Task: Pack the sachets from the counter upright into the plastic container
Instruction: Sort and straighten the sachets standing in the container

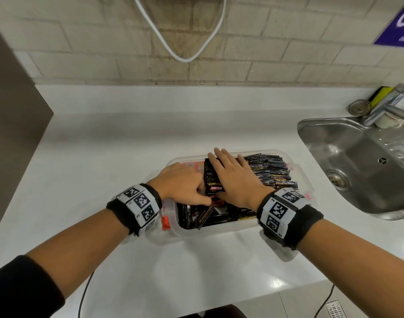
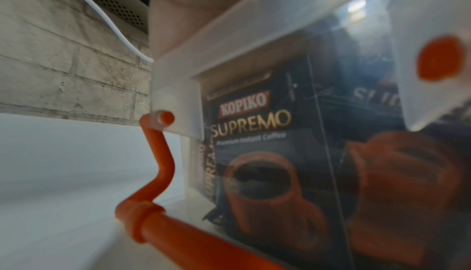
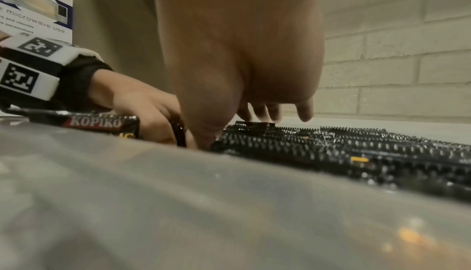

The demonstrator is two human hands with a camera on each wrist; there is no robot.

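Observation:
A clear plastic container (image 1: 219, 230) with an orange handle (image 2: 163, 153) stands on the white counter (image 1: 104, 157). Its right part holds rows of upright black Kopiko sachets (image 1: 272, 171), whose serrated tops show in the right wrist view (image 3: 331, 145). Several loose sachets (image 1: 208, 214) lie tilted in the near part and are seen through the wall (image 2: 249, 133). My left hand (image 1: 185, 182) reaches in from the left, fingers curled round a bundle of standing sachets (image 1: 213, 182). My right hand (image 1: 233, 177) lies flat on the upright rows, fingers straight, thumb beside that bundle.
A steel sink (image 1: 347, 157) with a faucet (image 1: 389, 104) lies to the right, close to the container. A white cable (image 1: 185, 58) hangs on the brick wall behind. A dark panel (image 1: 13, 134) borders the counter on the left.

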